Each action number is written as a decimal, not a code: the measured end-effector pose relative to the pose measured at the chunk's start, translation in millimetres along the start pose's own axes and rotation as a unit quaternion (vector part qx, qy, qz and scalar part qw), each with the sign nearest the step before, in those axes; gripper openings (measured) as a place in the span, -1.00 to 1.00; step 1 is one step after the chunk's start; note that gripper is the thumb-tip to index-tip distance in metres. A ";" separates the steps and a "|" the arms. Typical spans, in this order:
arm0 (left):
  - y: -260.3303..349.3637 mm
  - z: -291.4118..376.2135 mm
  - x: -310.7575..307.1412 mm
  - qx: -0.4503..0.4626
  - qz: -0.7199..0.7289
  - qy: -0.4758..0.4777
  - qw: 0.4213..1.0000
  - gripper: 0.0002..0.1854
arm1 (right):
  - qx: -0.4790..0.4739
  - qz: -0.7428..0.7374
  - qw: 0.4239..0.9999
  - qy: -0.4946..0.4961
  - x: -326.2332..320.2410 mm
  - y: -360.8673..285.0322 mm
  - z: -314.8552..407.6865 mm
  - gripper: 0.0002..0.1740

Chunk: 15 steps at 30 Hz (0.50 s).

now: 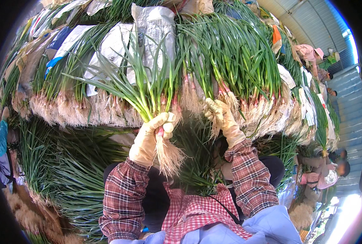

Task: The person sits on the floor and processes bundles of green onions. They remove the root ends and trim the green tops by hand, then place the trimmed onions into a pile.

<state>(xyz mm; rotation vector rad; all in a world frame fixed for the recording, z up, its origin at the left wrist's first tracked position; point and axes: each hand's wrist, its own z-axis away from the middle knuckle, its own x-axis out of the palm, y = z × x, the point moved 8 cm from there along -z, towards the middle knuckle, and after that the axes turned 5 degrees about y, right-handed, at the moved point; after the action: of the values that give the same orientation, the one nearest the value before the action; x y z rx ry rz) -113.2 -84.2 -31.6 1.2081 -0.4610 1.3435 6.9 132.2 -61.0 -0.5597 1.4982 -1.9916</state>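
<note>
My left hand (152, 134), in a pale yellow rubber glove, is closed around a small bunch of spring onions (147, 100). Their green leaves fan upward, and pale roots (168, 155) hang below the fist beside a pinkish stem base. My right hand (219, 114), gloved alike, has its fingers curled closed, with a tuft of spring onion roots (216, 129) hanging beneath them. Whether the stalks just above that hand belong to this tuft, I cannot tell. Behind both hands lies a long heap of spring onions (245, 67), roots towards me.
White woven sacks (155, 36) lie over parts of the heap. More spring onions (77, 189) spread low at my left, leaves towards my knees. At the right, a person (324, 177) in pink sits near a corrugated metal wall (347, 106); another person (309, 55) is farther back.
</note>
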 end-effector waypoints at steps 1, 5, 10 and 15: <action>-0.9 0.2 2.8 -0.002 -0.007 -0.005 1.000 -0.80 | -0.007 -0.031 0.999 -0.036 6.4 -12.6 10.8 -0.64; -1.8 -4.9 1.9 -0.011 -0.033 0.017 0.999 -0.80 | 0.079 0.140 0.959 -0.231 22.1 -20.9 86.6 -0.47; -21.6 -15.3 -9.9 -0.004 -0.141 0.041 0.989 -0.72 | 0.169 0.067 0.969 -0.166 11.9 11.5 113.8 -0.52; -87.8 -17.3 -6.7 -0.100 -0.166 -0.006 0.981 -0.76 | 0.089 0.164 0.972 -0.145 13.6 25.2 104.2 -0.56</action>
<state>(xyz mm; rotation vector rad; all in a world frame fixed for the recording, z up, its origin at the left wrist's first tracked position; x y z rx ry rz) -42.5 -54.2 -78.1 1.0720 -0.3733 0.9822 68.2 43.3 -56.0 -0.4695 1.1388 -1.6844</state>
